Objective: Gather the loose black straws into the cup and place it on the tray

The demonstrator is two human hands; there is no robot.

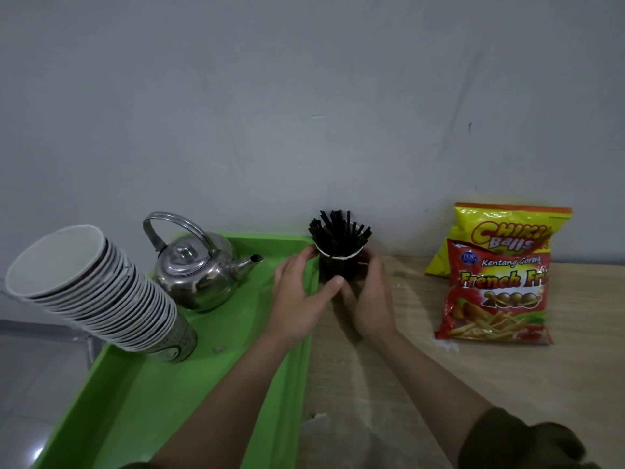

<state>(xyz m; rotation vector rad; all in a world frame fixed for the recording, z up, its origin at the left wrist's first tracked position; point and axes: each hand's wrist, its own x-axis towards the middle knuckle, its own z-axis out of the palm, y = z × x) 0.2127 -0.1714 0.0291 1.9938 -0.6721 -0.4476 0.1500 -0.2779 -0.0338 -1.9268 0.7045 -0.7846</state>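
A dark cup (341,267) with a white rim stands upright near the wall, right at the far right edge of the green tray (162,394). A bundle of black straws (340,231) sticks up out of it and fans outward. My left hand (301,296) wraps the cup's left side, its thumb across the front. My right hand (368,296) cups the right side. Both hands touch the cup. I cannot tell whether the cup's base rests on the wooden table (507,374) or over the tray's rim.
On the tray stand a shiny metal kettle (196,269) and a leaning stack of paper cups (98,286) at the left. Two snack bags (497,282) lie on the table at the right. A grey wall is close behind.
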